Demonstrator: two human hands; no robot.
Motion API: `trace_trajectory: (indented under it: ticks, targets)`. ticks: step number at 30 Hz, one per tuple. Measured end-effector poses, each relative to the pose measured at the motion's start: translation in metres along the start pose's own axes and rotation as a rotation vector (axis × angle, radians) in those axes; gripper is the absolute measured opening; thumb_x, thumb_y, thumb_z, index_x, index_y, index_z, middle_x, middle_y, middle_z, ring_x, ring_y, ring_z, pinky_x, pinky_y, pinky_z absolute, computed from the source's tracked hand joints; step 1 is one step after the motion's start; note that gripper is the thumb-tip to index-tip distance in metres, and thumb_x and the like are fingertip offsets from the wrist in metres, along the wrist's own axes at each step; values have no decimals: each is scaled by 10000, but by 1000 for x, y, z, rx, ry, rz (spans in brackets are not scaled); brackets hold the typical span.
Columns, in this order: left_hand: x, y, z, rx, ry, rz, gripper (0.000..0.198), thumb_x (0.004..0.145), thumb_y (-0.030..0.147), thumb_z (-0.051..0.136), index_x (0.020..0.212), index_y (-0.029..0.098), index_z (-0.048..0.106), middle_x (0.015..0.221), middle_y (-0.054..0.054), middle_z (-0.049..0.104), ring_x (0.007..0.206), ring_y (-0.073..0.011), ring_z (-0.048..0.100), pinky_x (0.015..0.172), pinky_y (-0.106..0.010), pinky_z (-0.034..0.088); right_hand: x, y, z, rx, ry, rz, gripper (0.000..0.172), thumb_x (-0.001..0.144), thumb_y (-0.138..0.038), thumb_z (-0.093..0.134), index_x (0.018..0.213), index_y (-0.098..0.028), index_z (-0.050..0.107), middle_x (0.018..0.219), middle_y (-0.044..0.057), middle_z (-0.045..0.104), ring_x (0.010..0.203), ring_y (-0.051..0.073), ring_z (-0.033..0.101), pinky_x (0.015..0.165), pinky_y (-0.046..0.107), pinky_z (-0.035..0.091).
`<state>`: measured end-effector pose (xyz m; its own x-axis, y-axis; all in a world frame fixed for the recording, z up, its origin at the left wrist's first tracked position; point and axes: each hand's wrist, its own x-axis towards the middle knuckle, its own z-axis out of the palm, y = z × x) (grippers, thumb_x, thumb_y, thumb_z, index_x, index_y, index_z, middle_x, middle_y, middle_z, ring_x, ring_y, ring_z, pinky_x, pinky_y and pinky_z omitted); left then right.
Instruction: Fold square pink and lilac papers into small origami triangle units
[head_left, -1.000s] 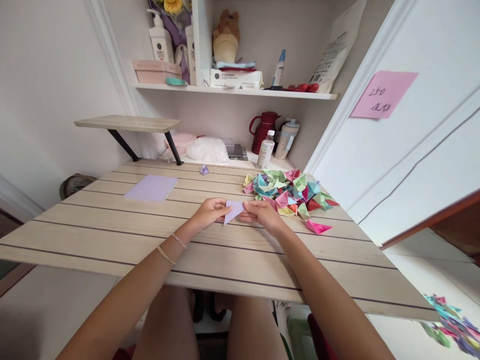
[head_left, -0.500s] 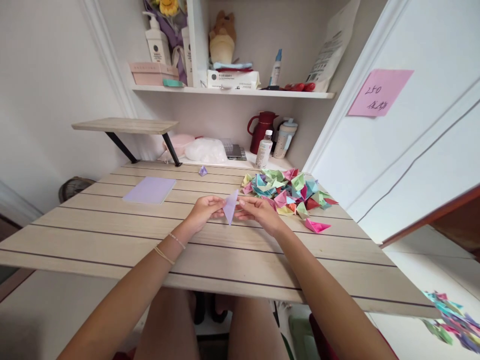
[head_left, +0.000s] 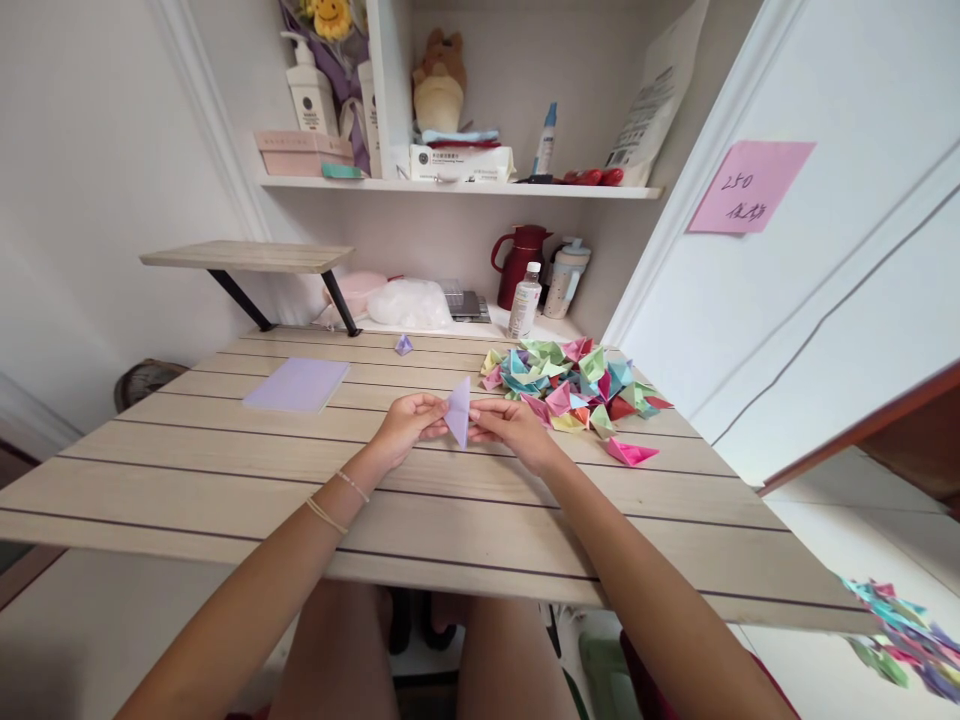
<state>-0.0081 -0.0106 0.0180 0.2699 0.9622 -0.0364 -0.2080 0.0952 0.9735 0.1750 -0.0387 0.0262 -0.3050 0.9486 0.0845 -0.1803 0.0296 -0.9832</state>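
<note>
From where I stand, the person's two hands meet over the table [head_left: 480, 510], with a lilac paper [head_left: 458, 412] between them, folded to a point at top and bottom. The left hand [head_left: 405, 428] has its fingers pinched on the paper's left side, thumb uppermost. The right hand [head_left: 519, 428] has its thumb and fingers closed at the opposite edge, so both sets of fingers grip the one piece; whether its lower tip touches the wood I can't tell. Out to the left of the left fingers, and a little farther from the person, lies a lilac stack [head_left: 297, 385]. Beyond the fingers, slightly left, sits a small purple fold [head_left: 403, 345]. Just past the right fingers, to the right, spreads a pile [head_left: 574, 385] of folded pieces in green, blue, pink, yellow and red. One bright pink fold [head_left: 631, 452] lies apart from it, right of the right fingers and a bit nearer the person. Well beyond the fingers stand a bottle [head_left: 524, 302], a red jug [head_left: 523, 265] and a cup [head_left: 568, 277], with a pale bag [head_left: 409, 303] to their left.
</note>
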Motion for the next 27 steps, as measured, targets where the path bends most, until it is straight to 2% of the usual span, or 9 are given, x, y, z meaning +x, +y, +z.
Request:
trace_trajectory:
  ticks: [11,16,22,27]
  targets:
    - [0,-1,1,-17,21,-1,207,637,231,706,756,113,584,706,-41,657,601,-95,624,642,-212,533,1,0,0,-9,9,-15,247,694,-281,630,908,-159,656,754,35,683,686,132,646,690,263,535]
    - [0,-3,2,51,19,22,229,620,228,717,756,109,577,676,-52,666,582,-115,634,605,-223,542,1,4,-1,-157,63,-75,237,671,-190,582,902,-146,607,653,13,660,613,143,637,639,281,532]
    - [-2,-2,3,101,-1,45,256,611,257,720,756,106,572,667,-56,670,587,-130,639,587,-243,546,0,8,1,-354,79,-167,373,642,-125,511,1010,-171,548,635,-14,648,579,143,630,583,259,516]
    - [-2,-1,3,112,-56,93,268,603,275,721,756,106,580,674,-45,669,604,-138,640,595,-259,548,0,7,2,-372,76,-235,269,660,-178,543,920,-166,612,728,22,642,632,150,613,575,248,502]
